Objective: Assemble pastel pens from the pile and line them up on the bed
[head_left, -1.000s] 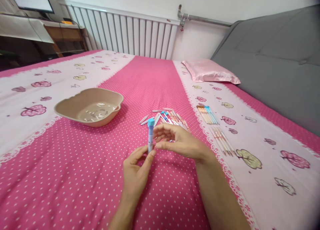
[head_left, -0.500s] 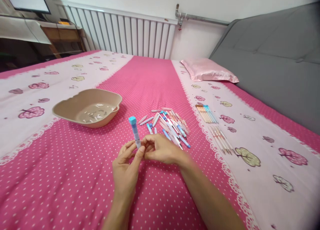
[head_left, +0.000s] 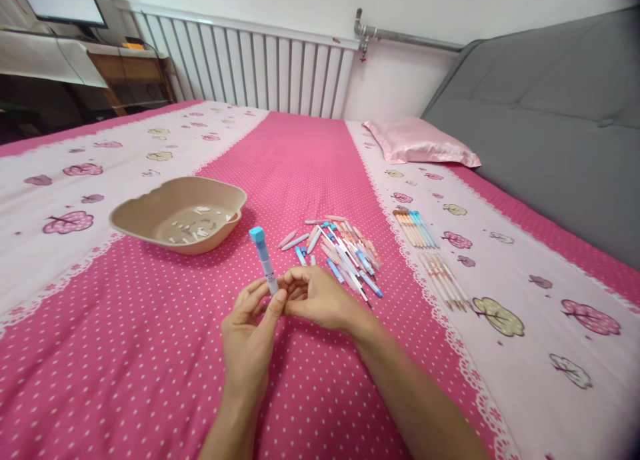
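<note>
Basin (head_left: pixel 150 228) holds small white pieces, left of the left hand (head_left: pixel 250 320).

Satiny cloth pillow (head_left: pixel 420 141); matt, smooth plastic basin (head_left: pixel 175 213).

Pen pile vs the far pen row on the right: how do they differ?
Layout: the pile is scattered, pieces crossing at many angles; the far row lies side by side, roughly parallel.
Colour: the pile mixes pink, white and blue; the far row splits into an orange group and a blue group.
Place: the pile is on the dark pink strip, the far row on the pale strip.
Shared: both lie flat-ish and include blue.
</note>
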Action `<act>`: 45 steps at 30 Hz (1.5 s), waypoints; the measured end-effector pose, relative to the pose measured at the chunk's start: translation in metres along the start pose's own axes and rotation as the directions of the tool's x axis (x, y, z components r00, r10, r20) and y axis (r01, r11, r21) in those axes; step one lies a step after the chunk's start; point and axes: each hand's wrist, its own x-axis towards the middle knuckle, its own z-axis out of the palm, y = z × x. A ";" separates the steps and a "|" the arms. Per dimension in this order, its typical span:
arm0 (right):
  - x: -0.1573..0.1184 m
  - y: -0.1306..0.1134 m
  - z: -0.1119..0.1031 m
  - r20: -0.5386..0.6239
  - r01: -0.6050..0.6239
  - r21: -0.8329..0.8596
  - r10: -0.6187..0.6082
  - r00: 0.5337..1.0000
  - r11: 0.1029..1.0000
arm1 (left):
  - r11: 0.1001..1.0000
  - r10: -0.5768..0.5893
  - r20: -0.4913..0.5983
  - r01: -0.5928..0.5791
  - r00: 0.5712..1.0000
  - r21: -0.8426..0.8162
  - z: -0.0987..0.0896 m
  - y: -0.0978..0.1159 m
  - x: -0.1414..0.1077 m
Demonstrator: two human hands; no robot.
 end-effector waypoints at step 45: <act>-0.003 0.014 -0.128 -0.782 -0.059 -0.138 -0.072 0.619 0.989 | 0.976 -0.179 0.082 0.166 0.980 0.140 0.003 -0.004 0.003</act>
